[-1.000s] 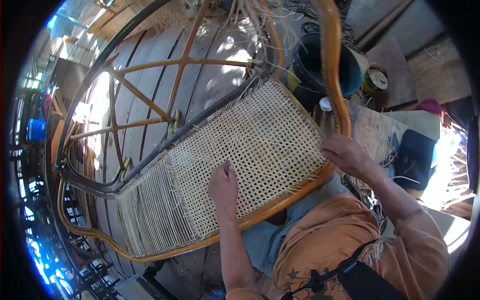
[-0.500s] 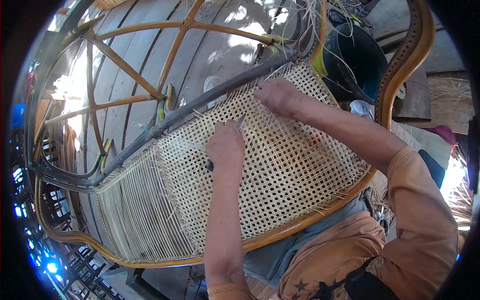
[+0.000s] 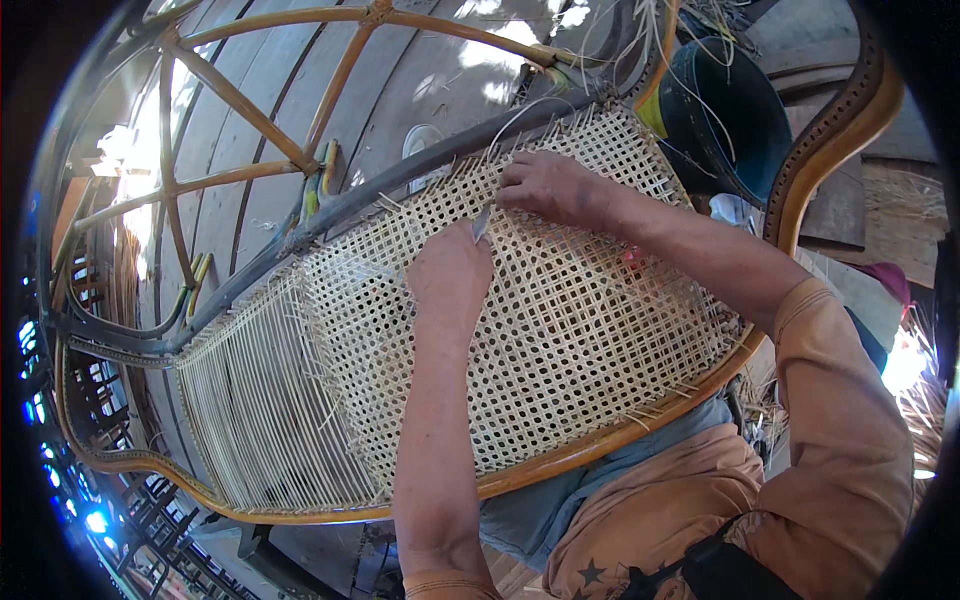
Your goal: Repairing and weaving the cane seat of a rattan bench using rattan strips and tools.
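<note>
A cane-woven panel (image 3: 540, 370) stretches across a curved rattan frame (image 3: 590, 448) over my lap. Near the panel's far edge, my left hand (image 3: 450, 268) is closed around a knife (image 3: 482, 222), its short pointed blade standing out past the thumb toward my right hand. My right hand (image 3: 550, 188) hovers low over the weave just right of the blade tip, fingers curled in a pinch; what they grip is hidden. A thin loose cane strand (image 3: 520, 115) loops up beyond my right hand, over the dark frame rail. The panel's left part has only parallel strands (image 3: 270, 400).
A dark bucket (image 3: 740, 120) stands at the far right, with loose cane strips near it. Rattan poles (image 3: 245, 105) of another frame section spread over the plank floor at the far left. A drilled, curved frame arm (image 3: 830, 130) rises on the right.
My right hand has come slightly left and nearer the knife blade. A cane strand now arches up beyond it. The view has shifted a little, and the left hand still holds the knife.
</note>
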Demonstrator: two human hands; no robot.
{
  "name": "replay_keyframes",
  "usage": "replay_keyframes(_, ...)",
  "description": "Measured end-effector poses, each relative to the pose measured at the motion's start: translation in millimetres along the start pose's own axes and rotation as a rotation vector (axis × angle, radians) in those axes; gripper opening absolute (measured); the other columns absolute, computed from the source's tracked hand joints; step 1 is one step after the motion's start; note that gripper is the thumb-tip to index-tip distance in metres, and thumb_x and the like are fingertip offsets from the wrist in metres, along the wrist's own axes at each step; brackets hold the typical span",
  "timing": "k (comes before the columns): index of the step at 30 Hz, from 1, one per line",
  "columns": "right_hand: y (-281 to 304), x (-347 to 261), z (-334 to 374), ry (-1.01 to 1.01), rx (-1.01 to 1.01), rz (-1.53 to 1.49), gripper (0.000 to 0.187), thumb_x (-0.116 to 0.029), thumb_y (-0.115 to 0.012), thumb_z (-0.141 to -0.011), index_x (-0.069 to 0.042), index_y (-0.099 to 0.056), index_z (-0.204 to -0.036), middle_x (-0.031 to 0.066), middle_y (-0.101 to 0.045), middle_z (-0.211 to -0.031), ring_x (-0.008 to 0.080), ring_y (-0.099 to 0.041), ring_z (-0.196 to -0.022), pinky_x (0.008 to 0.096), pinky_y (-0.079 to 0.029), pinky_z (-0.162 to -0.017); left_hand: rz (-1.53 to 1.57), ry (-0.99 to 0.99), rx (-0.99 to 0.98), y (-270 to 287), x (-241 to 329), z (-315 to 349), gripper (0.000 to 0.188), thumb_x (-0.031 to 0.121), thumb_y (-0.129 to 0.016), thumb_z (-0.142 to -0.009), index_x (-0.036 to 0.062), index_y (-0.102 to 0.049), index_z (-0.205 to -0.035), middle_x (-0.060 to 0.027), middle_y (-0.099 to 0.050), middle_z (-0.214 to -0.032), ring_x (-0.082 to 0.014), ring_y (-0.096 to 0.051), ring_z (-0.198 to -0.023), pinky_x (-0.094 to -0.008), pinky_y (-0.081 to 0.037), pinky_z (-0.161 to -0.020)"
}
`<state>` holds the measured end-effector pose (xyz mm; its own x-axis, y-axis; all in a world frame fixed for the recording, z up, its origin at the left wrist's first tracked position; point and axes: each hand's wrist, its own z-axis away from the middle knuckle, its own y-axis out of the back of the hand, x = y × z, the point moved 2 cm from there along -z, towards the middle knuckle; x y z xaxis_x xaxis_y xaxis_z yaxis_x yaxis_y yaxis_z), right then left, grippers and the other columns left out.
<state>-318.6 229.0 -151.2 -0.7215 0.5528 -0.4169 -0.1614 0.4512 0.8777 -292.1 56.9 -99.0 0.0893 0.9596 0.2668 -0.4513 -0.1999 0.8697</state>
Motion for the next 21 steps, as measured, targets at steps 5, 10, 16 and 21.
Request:
replay_keyframes(5,-8,5,2,-0.129,0.015,-0.081,0.017,-0.009,-0.059,-0.079,-0.008,-0.057,-0.095,0.0073,-0.056,-0.085,0.0271,-0.053,-0.082,0.0384,-0.043,-0.074,-0.002,0.021,-0.012,8,12,-2,0.022,0.025,-0.052,-0.084,0.0066,-0.062,-0.090,-0.0160,-0.065,-0.087,-0.0347,-0.063,-0.083,-0.0460,-0.049,-0.073)
replay_keyframes(10,0,4,-1,-0.117,0.016,-0.187,0.017,-0.005,-0.061,-0.076,-0.008,-0.057,-0.093,0.0078,-0.056,-0.086,0.0279,-0.054,-0.084,0.0379,-0.043,-0.076,0.008,0.061,-0.032,3,10,-12,0.022,0.022,-0.053,-0.082,0.0074,-0.064,-0.095,-0.0145,-0.066,-0.091,-0.0332,-0.064,-0.085,-0.0444,-0.050,-0.073)
replay_keyframes(16,3,5,-8,-0.002,-0.123,-0.153,0.014,-0.004,-0.062,-0.074,-0.008,-0.058,-0.087,0.0088,-0.055,-0.089,0.0279,-0.055,-0.087,0.0390,-0.045,-0.074,0.075,0.132,-0.064,8,5,-15,0.027,0.027,-0.059,-0.079,0.0059,-0.065,-0.095,-0.0161,-0.066,-0.090,-0.0335,-0.063,-0.086,-0.0445,-0.049,-0.075)
replay_keyframes(21,12,3,-20,0.027,-0.306,-0.086,0.014,-0.002,-0.061,-0.073,-0.006,-0.056,-0.086,0.0101,-0.056,-0.089,0.0302,-0.056,-0.089,0.0390,-0.047,-0.075,0.094,0.159,-0.057,4,4,-21,0.027,0.028,-0.060,-0.079,0.0061,-0.065,-0.094,-0.0168,-0.066,-0.090,-0.0339,-0.064,-0.086,-0.0434,-0.050,-0.075)
